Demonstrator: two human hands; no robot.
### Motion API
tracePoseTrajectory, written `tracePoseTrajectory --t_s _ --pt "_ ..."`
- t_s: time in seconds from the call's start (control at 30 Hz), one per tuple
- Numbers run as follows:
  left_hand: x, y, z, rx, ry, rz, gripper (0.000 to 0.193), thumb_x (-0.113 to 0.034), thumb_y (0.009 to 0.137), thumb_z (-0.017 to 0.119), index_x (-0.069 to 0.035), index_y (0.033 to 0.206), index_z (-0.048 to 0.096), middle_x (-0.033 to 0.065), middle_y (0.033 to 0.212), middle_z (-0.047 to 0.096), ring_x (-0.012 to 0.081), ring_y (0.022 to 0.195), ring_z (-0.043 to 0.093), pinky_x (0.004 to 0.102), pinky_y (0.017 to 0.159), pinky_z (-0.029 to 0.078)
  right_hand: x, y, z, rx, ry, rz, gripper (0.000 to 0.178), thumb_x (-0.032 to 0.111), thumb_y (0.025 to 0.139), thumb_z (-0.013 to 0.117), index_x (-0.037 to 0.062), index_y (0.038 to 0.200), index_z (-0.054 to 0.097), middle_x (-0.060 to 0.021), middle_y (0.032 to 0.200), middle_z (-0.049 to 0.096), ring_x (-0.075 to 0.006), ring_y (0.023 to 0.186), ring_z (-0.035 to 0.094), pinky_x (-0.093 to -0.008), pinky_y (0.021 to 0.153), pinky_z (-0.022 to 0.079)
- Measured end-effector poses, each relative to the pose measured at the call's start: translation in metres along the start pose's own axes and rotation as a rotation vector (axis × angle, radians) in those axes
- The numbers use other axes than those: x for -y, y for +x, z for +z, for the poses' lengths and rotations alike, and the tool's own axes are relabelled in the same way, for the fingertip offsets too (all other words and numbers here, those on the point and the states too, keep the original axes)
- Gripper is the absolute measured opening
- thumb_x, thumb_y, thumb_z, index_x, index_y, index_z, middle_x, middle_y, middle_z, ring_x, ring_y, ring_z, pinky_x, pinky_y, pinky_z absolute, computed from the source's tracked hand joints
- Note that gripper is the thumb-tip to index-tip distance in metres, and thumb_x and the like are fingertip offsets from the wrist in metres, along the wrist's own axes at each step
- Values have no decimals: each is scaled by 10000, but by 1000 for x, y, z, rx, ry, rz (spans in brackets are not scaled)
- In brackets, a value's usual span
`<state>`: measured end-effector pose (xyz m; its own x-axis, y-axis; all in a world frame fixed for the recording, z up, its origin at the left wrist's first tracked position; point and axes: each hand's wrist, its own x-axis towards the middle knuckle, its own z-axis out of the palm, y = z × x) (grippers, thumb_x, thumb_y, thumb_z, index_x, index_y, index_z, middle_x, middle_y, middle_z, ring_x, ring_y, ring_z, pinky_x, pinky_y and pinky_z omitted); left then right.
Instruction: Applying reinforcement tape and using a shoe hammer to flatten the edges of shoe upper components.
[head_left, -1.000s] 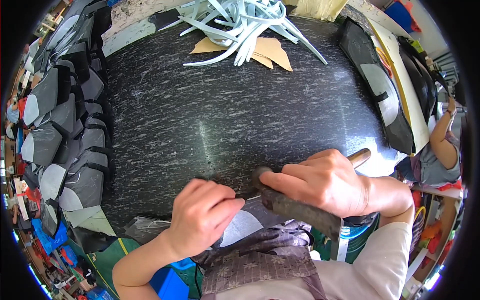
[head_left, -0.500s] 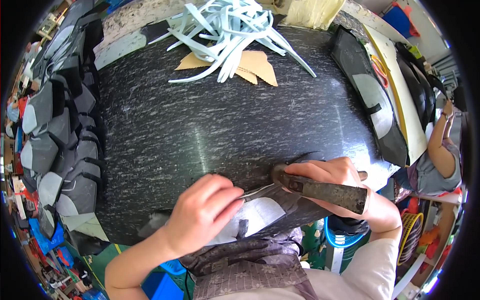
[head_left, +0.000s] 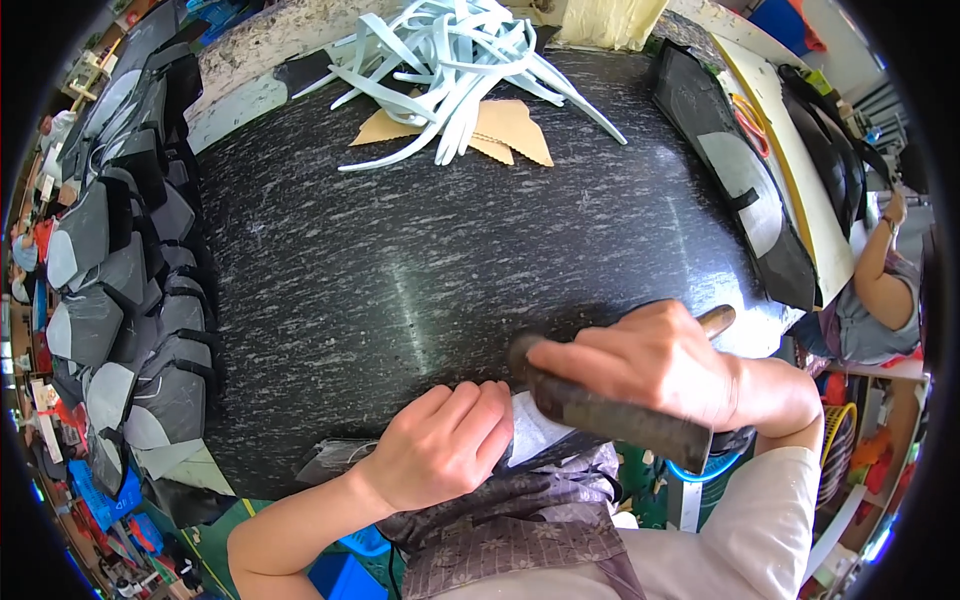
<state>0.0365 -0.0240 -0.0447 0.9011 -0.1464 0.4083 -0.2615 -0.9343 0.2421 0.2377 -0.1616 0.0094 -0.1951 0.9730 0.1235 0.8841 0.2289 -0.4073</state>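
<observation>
My right hand (head_left: 655,365) is closed around a worn metal hammer (head_left: 620,420). Its rounded face is low over the near part of the dark speckled slab, and the tip of a wooden handle shows past my fist. At the slab's near edge lies a dark flat panel with a light grey patch (head_left: 537,432). The curled fingers of my left hand (head_left: 440,445) press together on this panel's upper edge, just left of the hammer face. Fingers and hammer cover much of the panel.
Pale blue strips (head_left: 470,60) lie heaped over tan zigzag-edged pieces (head_left: 515,128) at the back. Stacked dark panels (head_left: 85,325) line the left side. Another dark panel (head_left: 740,185) lies at the right, near orange-handled scissors (head_left: 750,125). A co-worker's arm (head_left: 880,250) shows far right.
My left hand has moved right and nearer to me along the panel's edge. The hammer in my right hand has shifted slightly left and toward me.
</observation>
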Motion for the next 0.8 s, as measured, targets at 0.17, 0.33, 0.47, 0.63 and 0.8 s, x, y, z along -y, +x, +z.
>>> tracePoseTrajectory --t_s 0.17,0.33,0.47,0.63,0.8 --pt "11 -20 -11 -42 -264 -218 299 -63 734 741 3 1020 686 98 941 608 242 765 601 331 626 505 1 -7 10 -4 28 49 234 168 848 621 78 1061 581 -24 677 532 -198 532 641 -344 419 481" --pt "5 -34 -7 -92 -100 -120 338 -69 721 798 -2 1041 714 96 937 610 246 765 611 348 610 511 11 13 2 -49 43 -5 236 183 841 629 77 1047 583 -25 676 533 -202 548 650 -352 426 486" --pt "6 -40 -7 -73 -19 -67 283 -93 793 746 36 1040 695 95 956 607 216 807 615 324 660 520 11 26 2 25 -36 -56 153 179 831 631 87 896 526 -26 675 532 -209 551 650 -348 422 495" --pt "13 -51 -19 -105 -178 -183 329 -77 728 793 19 1030 705 93 945 618 242 770 618 338 628 517 20 23 14 79 -14 1 150 178 841 617 90 936 541 -17 672 527 -207 554 650 -350 430 499" --pt "9 -62 -19 -140 -139 -144 346 -36 670 824 17 997 722 85 908 631 248 740 618 340 621 523 28 31 13 4 22 -15 140 139 833 612 89 939 536 -26 688 543 -211 543 646 -362 415 497"
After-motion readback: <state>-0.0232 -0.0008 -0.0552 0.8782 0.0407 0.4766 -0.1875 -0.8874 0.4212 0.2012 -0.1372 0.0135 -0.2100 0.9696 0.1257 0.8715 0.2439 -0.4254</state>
